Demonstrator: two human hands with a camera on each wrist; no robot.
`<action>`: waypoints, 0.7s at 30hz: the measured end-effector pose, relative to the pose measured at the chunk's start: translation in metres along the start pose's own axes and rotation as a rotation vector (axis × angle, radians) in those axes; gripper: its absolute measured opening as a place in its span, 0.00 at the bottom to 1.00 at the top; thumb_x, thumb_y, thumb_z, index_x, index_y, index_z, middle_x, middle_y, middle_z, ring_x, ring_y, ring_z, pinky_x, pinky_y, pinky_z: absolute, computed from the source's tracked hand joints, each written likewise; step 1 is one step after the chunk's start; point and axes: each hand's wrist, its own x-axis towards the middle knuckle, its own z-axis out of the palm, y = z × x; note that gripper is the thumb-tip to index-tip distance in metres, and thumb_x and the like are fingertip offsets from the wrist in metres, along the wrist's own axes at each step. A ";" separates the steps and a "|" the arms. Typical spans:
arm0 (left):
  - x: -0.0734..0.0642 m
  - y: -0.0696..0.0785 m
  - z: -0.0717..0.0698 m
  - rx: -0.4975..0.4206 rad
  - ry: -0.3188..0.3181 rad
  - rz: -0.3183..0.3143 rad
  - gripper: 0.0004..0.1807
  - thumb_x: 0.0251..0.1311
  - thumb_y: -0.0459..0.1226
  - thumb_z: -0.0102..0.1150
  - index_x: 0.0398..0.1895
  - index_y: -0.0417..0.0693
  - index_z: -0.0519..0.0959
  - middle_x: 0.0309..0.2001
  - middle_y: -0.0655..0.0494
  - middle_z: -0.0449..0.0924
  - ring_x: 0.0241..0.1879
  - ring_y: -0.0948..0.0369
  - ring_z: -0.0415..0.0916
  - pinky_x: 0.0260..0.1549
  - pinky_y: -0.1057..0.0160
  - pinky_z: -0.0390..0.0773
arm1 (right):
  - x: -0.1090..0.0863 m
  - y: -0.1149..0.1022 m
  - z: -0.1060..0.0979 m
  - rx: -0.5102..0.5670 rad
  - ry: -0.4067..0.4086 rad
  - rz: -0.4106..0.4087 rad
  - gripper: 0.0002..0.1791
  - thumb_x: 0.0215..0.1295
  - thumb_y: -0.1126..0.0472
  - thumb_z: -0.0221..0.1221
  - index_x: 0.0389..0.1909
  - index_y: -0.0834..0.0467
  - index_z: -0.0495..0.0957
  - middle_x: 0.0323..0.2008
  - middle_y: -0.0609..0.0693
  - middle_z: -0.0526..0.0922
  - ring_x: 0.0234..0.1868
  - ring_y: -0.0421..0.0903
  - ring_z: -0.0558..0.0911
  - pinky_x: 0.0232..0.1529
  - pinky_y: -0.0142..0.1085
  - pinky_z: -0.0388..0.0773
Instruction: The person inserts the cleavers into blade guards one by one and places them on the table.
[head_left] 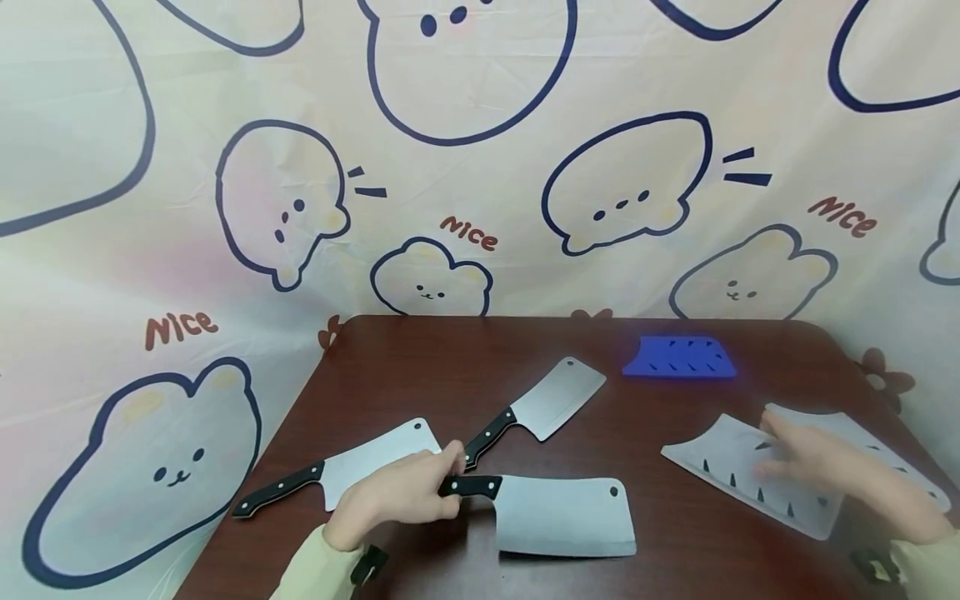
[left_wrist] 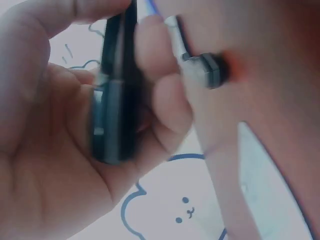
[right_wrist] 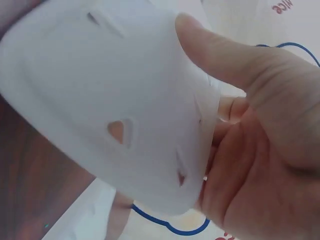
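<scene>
My left hand (head_left: pixel 405 492) grips the black riveted handle (left_wrist: pixel 115 120) of a cleaver (head_left: pixel 566 515), whose broad steel blade points right, flat side facing up, close over the table. My right hand (head_left: pixel 817 458) holds a white plastic blade cover (head_left: pixel 757 475) with triangular holes. In the right wrist view the thumb lies over the face of this white cover (right_wrist: pixel 75 90) and the other fingers are behind it. A second white cover (head_left: pixel 892 467) lies beyond it, partly hidden by the right hand and forearm.
A second cleaver (head_left: pixel 375 458) lies at the left, partly behind the left hand. Another cleaver (head_left: pixel 558 400) rests mid-table, its handle end near the left fingers. A blue blade cover (head_left: pixel 678 358) sits at the back right of the brown table (head_left: pixel 420 358). A printed cloth (head_left: pixel 480 183) hangs behind.
</scene>
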 end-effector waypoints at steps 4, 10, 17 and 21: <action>0.007 0.002 -0.010 -0.039 0.087 0.044 0.13 0.61 0.41 0.59 0.44 0.61 0.68 0.26 0.67 0.74 0.14 0.68 0.56 0.16 0.68 0.59 | 0.003 -0.005 -0.004 0.004 0.100 -0.086 0.22 0.57 0.54 0.68 0.44 0.59 0.68 0.32 0.47 0.78 0.32 0.41 0.77 0.29 0.37 0.75; 0.012 0.006 -0.027 -0.085 0.172 0.073 0.14 0.63 0.41 0.60 0.49 0.61 0.71 0.29 0.66 0.80 0.16 0.68 0.68 0.18 0.68 0.68 | 0.007 -0.014 -0.016 0.004 0.153 -0.084 0.26 0.58 0.53 0.68 0.51 0.62 0.72 0.42 0.57 0.84 0.42 0.57 0.83 0.38 0.53 0.81; 0.021 0.013 -0.047 -0.105 0.292 0.098 0.14 0.63 0.45 0.63 0.50 0.62 0.75 0.40 0.66 0.83 0.34 0.68 0.77 0.37 0.63 0.78 | 0.011 -0.025 -0.036 0.019 0.193 -0.076 0.27 0.63 0.53 0.64 0.56 0.65 0.72 0.50 0.65 0.81 0.47 0.61 0.82 0.43 0.55 0.81; 0.024 0.012 -0.055 -0.150 0.341 0.108 0.13 0.63 0.44 0.63 0.50 0.62 0.76 0.41 0.65 0.83 0.38 0.65 0.78 0.41 0.60 0.78 | 0.014 -0.034 -0.042 0.055 0.198 -0.079 0.27 0.67 0.51 0.61 0.60 0.65 0.71 0.53 0.67 0.80 0.49 0.61 0.82 0.43 0.53 0.82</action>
